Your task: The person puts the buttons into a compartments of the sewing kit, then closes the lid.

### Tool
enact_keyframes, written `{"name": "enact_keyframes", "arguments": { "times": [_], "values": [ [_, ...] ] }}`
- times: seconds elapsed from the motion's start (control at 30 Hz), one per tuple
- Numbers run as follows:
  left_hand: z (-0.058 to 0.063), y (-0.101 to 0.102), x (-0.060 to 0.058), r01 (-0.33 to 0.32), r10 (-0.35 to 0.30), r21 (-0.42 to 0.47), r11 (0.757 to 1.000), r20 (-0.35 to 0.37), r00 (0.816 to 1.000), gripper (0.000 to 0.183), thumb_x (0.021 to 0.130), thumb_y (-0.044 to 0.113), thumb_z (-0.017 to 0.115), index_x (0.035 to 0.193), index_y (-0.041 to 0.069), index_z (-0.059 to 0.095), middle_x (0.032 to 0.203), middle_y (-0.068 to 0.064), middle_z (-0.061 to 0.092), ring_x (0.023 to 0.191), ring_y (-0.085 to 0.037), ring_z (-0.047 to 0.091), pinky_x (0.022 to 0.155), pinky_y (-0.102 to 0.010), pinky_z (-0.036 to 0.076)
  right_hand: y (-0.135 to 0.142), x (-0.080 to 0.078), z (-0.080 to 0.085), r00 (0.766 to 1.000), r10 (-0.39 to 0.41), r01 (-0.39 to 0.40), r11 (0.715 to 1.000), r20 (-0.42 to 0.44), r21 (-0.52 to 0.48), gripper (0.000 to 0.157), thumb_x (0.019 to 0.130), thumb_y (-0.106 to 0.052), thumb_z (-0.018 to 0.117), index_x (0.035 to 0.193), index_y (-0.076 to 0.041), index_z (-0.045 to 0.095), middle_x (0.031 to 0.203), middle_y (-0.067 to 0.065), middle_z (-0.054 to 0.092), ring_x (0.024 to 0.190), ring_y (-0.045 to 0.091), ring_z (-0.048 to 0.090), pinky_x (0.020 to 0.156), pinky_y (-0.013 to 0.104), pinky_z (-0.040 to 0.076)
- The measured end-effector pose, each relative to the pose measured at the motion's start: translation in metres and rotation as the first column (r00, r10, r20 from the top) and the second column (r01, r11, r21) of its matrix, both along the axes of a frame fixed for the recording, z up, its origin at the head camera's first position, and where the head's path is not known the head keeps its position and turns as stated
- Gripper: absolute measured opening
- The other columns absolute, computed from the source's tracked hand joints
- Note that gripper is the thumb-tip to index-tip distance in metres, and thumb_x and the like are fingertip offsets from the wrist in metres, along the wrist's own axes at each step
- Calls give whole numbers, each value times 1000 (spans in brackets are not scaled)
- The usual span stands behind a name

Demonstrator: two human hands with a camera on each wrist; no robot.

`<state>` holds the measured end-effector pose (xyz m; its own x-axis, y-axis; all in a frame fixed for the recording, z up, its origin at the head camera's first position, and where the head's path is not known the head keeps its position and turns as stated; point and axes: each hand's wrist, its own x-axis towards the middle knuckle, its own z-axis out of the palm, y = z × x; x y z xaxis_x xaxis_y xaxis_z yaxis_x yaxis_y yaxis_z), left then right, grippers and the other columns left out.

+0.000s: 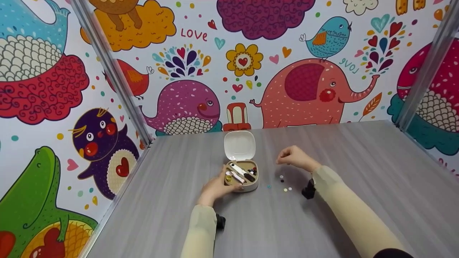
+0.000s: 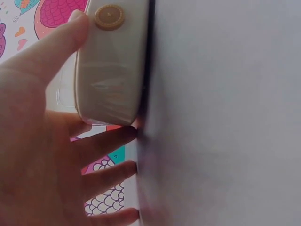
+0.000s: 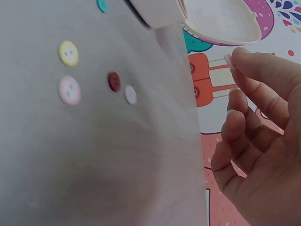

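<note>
From the head view we see a white box [image 1: 250, 187] standing on the grey table [image 1: 272, 225], its lid [image 1: 239, 145] raised upright at the back. The left hand [image 1: 218, 186] holds the box, thumb along the front wall. Inside, a white-and-black tool [image 1: 242, 171] lies slantwise, with a yellow round piece [image 1: 228, 177] to its left and small dark and red pieces [image 1: 253, 171] to its right. The right hand [image 1: 294, 157] hangs above the table, to the right of the box. Below it lie a white button [image 1: 281, 176], a dark button [image 1: 282, 181], a yellow button [image 1: 285, 190] and a pale pink button [image 1: 290, 189], with a blue button [image 1: 269, 186] nearer the box.

From the left wrist we find the grip spanning a corner of the box, thumb on the wall that bears a tan button ornament [image 2: 109, 17], the other fingers spread apart.

From the right wrist we see thumb and forefinger pinching a small pink piece [image 3: 228, 60] (we make out little more than its edge). The five loose buttons lie apart from one another, the dark one showing deep red here.
</note>
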<state>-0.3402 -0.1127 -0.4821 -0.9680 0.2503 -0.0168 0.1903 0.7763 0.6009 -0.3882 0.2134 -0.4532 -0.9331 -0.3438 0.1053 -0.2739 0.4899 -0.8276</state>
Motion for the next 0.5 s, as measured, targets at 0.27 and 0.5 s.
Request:
{"name": "enact_keyframes", "arguments": {
  "times": [0.27,0.5],
  "values": [
    [2,0,1,-9,8,19,1000,11,1000,106,79,59,70,155,7,18,142,-28,44,123,-42,49,97,-56,40,-20,-1,-9,999,-33,33,999,-17,7,12,85,-11,72,77,-2,71,70,-4,62,62,9,47,57,24,39],
    [1,0,2,-10,10,25,1000,10,1000,106,79,60,70,156,8,18,141,-27,45,123,-42,49,98,-55,40,-35,-3,-15,999,-50,50,999,13,6,11,84,-11,73,78,-2,72,72,-1,64,65,13,51,58,24,42]
  ]
}}
